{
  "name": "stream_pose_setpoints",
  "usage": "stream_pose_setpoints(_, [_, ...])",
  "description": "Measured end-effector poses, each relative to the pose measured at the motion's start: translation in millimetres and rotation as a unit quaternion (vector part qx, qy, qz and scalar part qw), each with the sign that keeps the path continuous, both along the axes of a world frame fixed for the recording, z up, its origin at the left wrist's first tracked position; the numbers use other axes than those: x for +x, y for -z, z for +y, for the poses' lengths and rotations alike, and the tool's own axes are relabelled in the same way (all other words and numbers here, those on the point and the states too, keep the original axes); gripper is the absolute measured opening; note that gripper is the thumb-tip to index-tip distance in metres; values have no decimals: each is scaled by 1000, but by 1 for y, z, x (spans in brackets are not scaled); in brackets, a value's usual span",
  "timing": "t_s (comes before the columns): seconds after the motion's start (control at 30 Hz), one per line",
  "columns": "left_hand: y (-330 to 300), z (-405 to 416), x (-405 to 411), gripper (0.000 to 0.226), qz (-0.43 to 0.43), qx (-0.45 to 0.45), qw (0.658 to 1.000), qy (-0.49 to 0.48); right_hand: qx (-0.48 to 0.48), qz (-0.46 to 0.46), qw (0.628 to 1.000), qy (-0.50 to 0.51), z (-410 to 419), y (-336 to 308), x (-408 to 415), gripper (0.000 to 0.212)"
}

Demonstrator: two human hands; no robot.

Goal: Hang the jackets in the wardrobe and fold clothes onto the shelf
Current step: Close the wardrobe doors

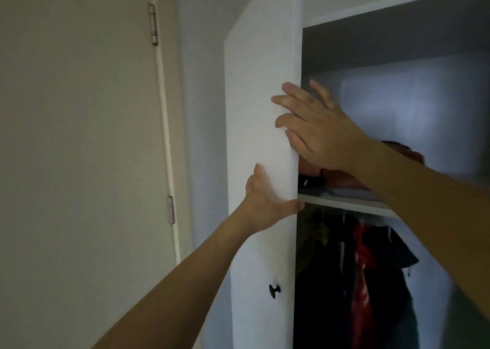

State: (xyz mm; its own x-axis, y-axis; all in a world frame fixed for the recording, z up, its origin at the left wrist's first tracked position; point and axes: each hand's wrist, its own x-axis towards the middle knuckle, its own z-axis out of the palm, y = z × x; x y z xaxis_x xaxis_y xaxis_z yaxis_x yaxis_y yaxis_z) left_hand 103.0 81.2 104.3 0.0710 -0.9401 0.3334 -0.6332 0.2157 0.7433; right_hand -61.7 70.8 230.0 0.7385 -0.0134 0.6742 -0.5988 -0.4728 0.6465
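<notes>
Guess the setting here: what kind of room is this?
Likely a bedroom at home, at a built-in wardrobe: white wardrobe door with a dark knob, folded clothes on a shelf, jackets hanging below.

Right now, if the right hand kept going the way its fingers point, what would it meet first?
Probably the white wardrobe door: the right hand points up-left with its fingertips already at the door's edge. Whether they touch yet is unclear.

Both bare arms are raised toward the frame's centre. The left hand (261, 200) is spread flat, thumb extended right. Above it, the right hand (315, 125) is held with fingers straight, pointing upper left.
</notes>
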Motion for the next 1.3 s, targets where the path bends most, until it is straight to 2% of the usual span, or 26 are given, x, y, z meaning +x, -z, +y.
stream_pose_setpoints(0.1, [4,-42,-74,125,-41,-43,994,-94,50,20,985,165,-11,0,-60,44])
stream_pose_setpoints(0.2, [9,-77,-130,120,-29,-54,990,-128,79,42,948,304,-28,7,-100,60])
stream_pose_setpoints(0.33, [16,-123,-159,121,12,-57,990,-125,72,60,916,390,-63,11,-114,61])
stream_pose_setpoints(0.47, [19,-157,-174,120,20,-82,989,-120,97,56,910,400,-101,12,-126,61])
stream_pose_setpoints(0.63, [26,-170,-190,111,-14,-124,977,-173,110,21,935,335,-136,23,-146,73])
stream_pose_setpoints(0.87, [25,-171,-184,114,-26,-85,986,-143,137,12,937,321,-140,28,-145,80])
stream_pose_setpoints(0.97, [14,-161,-172,114,-52,-18,992,-112,190,18,919,344,-121,24,-143,79])
stream_pose_setpoints(1.03, [8,-149,-163,108,-109,10,988,-111,239,-14,901,361,-99,25,-150,79])
stream_pose_setpoints(1.13, [3,-125,-169,98,-205,-43,976,-64,247,-99,890,369,-57,22,-177,78])
stream_pose_setpoints(1.3, [-4,-75,-236,90,-248,-100,961,73,166,-218,868,414,38,10,-230,74])
